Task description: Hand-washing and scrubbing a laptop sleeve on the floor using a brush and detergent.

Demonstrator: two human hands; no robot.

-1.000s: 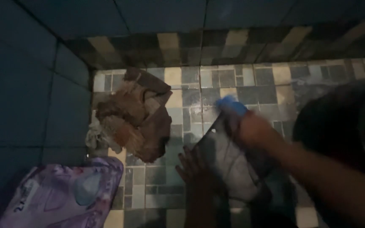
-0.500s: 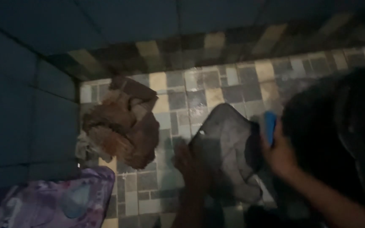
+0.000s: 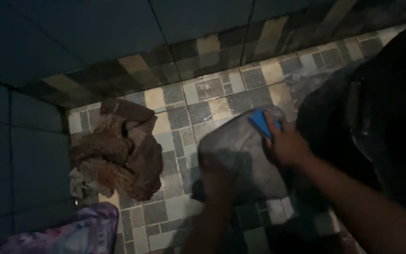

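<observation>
The right hand (image 3: 287, 146), gripping a blue brush (image 3: 261, 121), has shifted back to the grey cloth's (image 3: 240, 155) upper edge at frame centre, so scrubbing continues, while the left hand (image 3: 219, 181) presses flat on it.

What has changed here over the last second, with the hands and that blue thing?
The right hand has swept the small blue scrubbing block across the grey cloth: from its upper edge out to its right side, then back onto its top. The camera view also shifted. The left hand still presses the cloth to the tiled floor, and the brown crumpled rag lies unmoved.
</observation>
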